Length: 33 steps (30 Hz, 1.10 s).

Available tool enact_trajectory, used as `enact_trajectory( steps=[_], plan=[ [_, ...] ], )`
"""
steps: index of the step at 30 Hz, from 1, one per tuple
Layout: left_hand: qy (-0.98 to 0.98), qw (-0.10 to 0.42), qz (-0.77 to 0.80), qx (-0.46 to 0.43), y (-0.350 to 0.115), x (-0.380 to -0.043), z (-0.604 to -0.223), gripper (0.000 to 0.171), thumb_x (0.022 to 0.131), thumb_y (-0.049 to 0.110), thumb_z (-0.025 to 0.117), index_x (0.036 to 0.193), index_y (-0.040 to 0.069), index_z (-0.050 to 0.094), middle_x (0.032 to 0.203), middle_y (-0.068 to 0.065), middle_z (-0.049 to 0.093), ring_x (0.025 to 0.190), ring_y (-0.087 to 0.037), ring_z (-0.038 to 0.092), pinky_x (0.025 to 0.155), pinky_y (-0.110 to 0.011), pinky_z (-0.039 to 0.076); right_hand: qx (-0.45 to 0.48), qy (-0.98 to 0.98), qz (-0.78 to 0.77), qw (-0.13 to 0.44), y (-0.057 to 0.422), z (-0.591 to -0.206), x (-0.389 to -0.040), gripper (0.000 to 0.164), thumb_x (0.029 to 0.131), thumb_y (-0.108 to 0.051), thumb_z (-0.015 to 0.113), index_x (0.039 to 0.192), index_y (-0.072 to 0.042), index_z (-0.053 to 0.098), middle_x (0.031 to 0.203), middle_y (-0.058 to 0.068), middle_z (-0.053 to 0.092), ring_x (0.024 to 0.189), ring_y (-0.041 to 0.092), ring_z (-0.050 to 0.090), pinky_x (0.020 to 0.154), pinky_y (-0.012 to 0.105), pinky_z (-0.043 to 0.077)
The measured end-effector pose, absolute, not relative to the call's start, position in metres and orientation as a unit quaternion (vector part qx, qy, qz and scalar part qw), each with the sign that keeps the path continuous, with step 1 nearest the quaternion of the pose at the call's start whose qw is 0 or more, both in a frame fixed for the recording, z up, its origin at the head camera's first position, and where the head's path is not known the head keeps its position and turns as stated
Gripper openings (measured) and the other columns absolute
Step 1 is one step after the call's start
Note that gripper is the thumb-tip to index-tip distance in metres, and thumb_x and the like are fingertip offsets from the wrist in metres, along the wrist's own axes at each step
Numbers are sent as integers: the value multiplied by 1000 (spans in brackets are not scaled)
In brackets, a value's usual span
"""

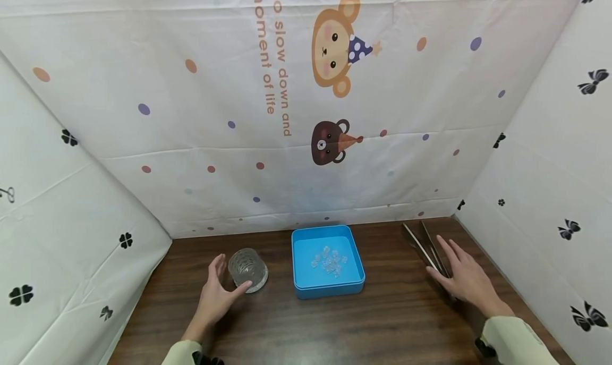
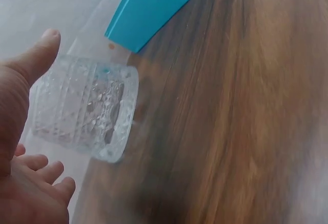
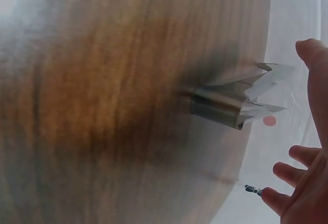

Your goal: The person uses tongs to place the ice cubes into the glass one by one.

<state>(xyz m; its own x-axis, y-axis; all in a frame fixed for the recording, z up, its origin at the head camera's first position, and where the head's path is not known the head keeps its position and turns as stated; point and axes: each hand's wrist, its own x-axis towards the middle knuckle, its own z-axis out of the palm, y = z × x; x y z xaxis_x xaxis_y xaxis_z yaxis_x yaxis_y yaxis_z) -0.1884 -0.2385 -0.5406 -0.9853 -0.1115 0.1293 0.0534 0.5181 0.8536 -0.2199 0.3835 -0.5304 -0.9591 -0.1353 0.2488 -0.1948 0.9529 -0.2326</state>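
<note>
A clear textured glass [image 1: 248, 268] stands on the left of the wooden table, with my left hand [image 1: 216, 297] close around its near left side. The thumb and fingers of that hand are spread; in the left wrist view the glass [image 2: 84, 108] lies between thumb and fingers. On the right, metal tongs [image 1: 427, 249] lie with their arms apart, tips toward the back. My right hand [image 1: 466, 277] hovers over their near end, fingers spread. The right wrist view shows the bent end of the tongs [image 3: 218, 108] ahead of the hand.
Between the hands sits a square blue tray [image 1: 330, 290] holding several small clear pieces [image 1: 331, 261] like ice or crystals. A printed white cloth [image 1: 268, 179] rises behind the table [image 1: 330, 333], and similar cloth walls stand at both sides.
</note>
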Motion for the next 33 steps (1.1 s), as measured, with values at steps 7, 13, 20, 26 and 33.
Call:
enact_trajectory(
  steps=[7,13,20,26,33],
  plan=[
    [-868,79,-489,25,-231,-195,-548,117,79,39,91,161,3,15,165,-25,24,150,-42,28,119,-54,30,82,-982,145,92,384,-525,-226,100,96,-52,68,166,-13,9,152,39,33,127,66,40,88,81,40],
    [-872,73,-483,40,-226,-199,-549,112,81,42,89,161,5,21,161,-27,34,141,-48,42,112,-57,40,98,-979,160,85,384,-523,-233,101,97,-49,68,165,-7,7,152,41,33,128,64,41,93,78,41],
    [-876,73,-474,57,-223,-202,-549,98,83,41,87,156,4,33,151,-29,46,134,-48,50,107,-57,46,107,-977,168,70,382,-525,-239,99,99,-47,67,164,-2,7,151,41,35,127,63,44,92,77,43],
    [-874,79,-476,57,-223,-203,-550,97,82,41,88,154,2,36,147,-31,49,133,-46,52,106,-56,48,107,-979,164,64,379,-526,-243,101,97,-47,69,164,-2,9,142,44,44,118,63,52,86,74,47],
    [-871,86,-480,55,-223,-204,-551,95,81,37,90,152,2,39,144,-29,53,133,-43,53,108,-53,47,92,-983,153,47,376,-528,-246,101,96,-44,72,163,-1,9,136,46,47,112,63,55,78,72,50]
  ],
)
